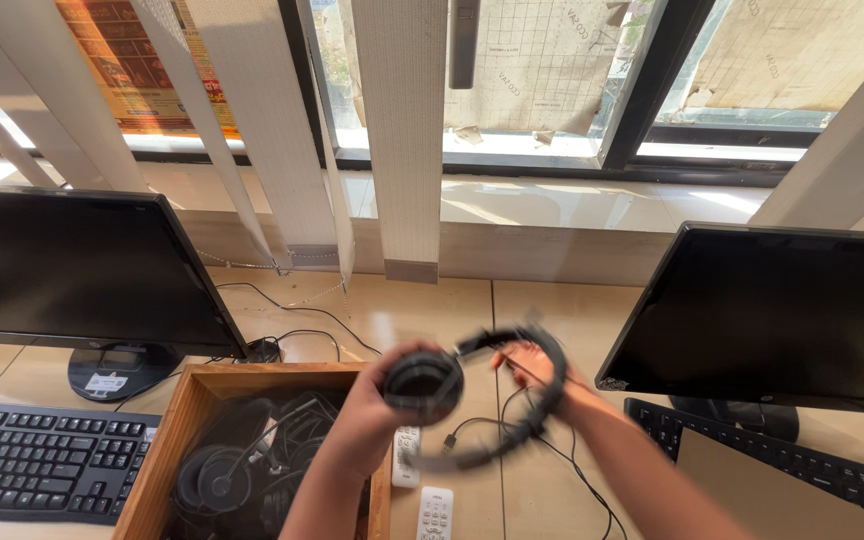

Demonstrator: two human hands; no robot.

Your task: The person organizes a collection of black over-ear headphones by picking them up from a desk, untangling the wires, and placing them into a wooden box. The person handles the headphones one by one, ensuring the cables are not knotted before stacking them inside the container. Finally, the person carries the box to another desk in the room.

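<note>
I hold a black headset [482,400] up over the desk between two monitors. My left hand [377,415] grips its round ear cup [422,385]. My right hand [537,372] holds the curved headband from behind. The headset is blurred by motion. Its thin black cable [572,470] hangs down to the desk.
A wooden box [167,445] at lower left holds several more black headsets [242,465]. Two dark monitors [82,265] [782,315] stand left and right, each with a black keyboard [42,460] [792,465]. Two white remotes [435,513] lie beside the box. Vertical blinds [402,130] hang before the window.
</note>
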